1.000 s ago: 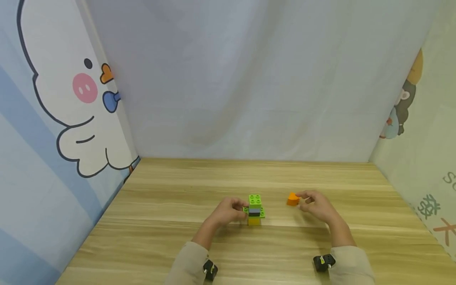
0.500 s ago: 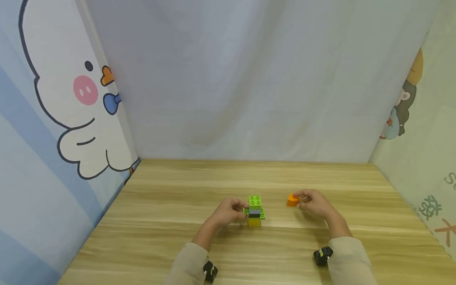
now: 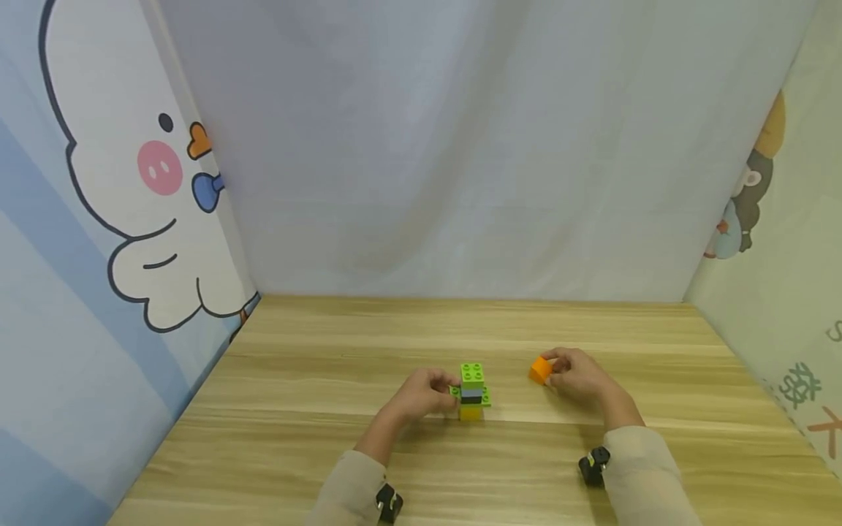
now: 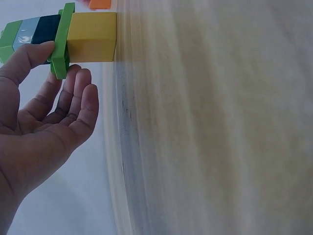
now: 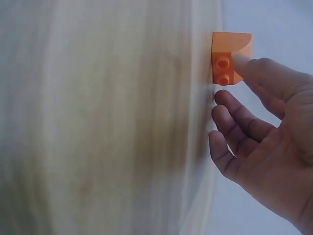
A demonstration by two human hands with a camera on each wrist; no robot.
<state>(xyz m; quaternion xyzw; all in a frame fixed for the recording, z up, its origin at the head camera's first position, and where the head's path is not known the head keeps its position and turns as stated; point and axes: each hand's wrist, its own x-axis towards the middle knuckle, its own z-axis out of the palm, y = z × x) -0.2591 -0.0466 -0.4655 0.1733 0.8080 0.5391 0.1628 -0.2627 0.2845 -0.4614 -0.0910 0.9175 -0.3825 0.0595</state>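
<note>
A small tower of toy building bricks (image 3: 471, 376) stands upright on the wooden table. In the left wrist view its yellow brick (image 4: 93, 36) forms the base, with a wider green plate (image 4: 61, 39) above it, then dark, grey-blue and green bricks. From the left side, my left hand (image 3: 421, 394) holds the tower at the plate, the thumb on its near side. To the right, my right hand (image 3: 575, 376) pinches a small orange brick (image 3: 541, 370) that has a curved face. Its studs show in the right wrist view, facing sideways; the fingertips behind it are hidden.
The wooden table (image 3: 316, 453) runs back to a pale grey curtain (image 3: 421, 146). Printed cloth walls flank it, one with a white cartoon bird (image 3: 118, 168). A black wrist camera (image 3: 389, 502) sits on the left wrist, another black camera (image 3: 594, 466) on the right.
The orange brick has turned in my right hand while staying at nearly the same spot. My right wrist has shifted slightly. The left hand and the tower hold still.
</note>
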